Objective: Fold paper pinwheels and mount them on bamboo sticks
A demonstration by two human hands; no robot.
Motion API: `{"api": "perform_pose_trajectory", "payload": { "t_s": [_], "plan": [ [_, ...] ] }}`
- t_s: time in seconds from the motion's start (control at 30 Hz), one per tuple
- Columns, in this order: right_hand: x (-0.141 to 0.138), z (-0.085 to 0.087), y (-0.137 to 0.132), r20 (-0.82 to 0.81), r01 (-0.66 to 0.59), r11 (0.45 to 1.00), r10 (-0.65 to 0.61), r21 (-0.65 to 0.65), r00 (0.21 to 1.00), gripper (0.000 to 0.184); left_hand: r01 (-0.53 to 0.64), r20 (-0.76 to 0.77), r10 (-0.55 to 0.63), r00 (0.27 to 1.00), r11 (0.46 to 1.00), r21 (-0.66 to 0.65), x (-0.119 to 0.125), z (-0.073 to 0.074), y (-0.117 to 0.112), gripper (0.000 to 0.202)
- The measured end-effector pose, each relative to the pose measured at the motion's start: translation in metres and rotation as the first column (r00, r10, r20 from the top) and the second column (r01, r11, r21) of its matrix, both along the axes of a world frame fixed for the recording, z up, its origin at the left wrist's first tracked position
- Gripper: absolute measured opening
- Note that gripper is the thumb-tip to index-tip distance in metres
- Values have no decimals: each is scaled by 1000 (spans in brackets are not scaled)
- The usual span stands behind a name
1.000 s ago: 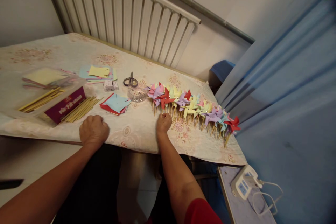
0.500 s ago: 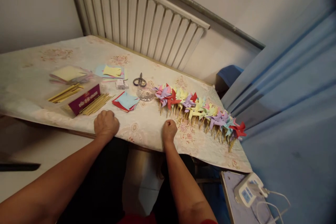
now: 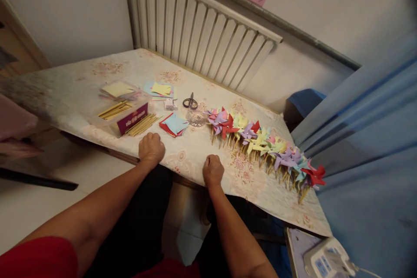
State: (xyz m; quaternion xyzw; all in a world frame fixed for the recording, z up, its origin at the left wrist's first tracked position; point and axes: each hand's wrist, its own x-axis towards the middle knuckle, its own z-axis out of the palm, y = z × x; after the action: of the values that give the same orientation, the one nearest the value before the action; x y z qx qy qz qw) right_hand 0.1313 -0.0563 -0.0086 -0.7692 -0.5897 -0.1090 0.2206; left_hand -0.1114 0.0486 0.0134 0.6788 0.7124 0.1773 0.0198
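My left hand (image 3: 151, 149) is closed in a fist on the front edge of the cloth-covered table, just in front of some loose wooden sticks (image 3: 142, 125). My right hand (image 3: 213, 171), also a fist, rests at the same edge, left of a long cluster of paper pinwheels (image 3: 259, 141). Nothing shows in either hand. Beyond and between them lie blue and red paper squares (image 3: 174, 124). Behind those are a clear dish of small shiny pieces (image 3: 196, 118), scissors (image 3: 190, 102) and a small white box (image 3: 170, 104).
A clear plastic box (image 3: 122, 124) with a purple label holds more sticks, at the left. Stacks of yellow paper (image 3: 117, 90) and blue paper (image 3: 149, 87) lie behind. A radiator (image 3: 202, 30) borders the far side; a blue curtain (image 3: 368, 147) hangs right. Another person's hand (image 3: 19, 149) shows at far left.
The view has swung left, so the table and its things appear farther right. My right hand has shifted slightly left, away from the pinwheels. Both hands stay closed at the table edge.
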Motion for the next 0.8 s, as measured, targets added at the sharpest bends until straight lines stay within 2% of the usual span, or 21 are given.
{"api": "perform_pose_trajectory", "payload": {
  "t_s": [0.37, 0.5, 0.6, 0.7, 0.8],
  "plan": [
    [-4, -1, 3, 105, 39, 995, -29, -89, 994, 16, 11, 61, -14, 998, 999, 38, -3, -4, -3, 23],
    [-5, 0, 3, 114, 40, 992, -26, -117, 993, 14, -27, 226, 32, 974, 999, -25, -4, 8, 5, 21],
    [-7, 1, 3, 119, 45, 989, -29, -139, 992, 13, -65, 434, 107, 894, 992, -111, -2, 23, 20, 22],
    [-8, 2, 4, 121, 46, 989, -29, -143, 992, 13, -30, 475, 88, 876, 991, -127, 3, 33, 36, 23],
    [-8, 2, 4, 118, 44, 990, -28, -136, 993, 12, -17, 481, 97, 871, 985, -169, 8, 35, 50, 21]
  ]
}}
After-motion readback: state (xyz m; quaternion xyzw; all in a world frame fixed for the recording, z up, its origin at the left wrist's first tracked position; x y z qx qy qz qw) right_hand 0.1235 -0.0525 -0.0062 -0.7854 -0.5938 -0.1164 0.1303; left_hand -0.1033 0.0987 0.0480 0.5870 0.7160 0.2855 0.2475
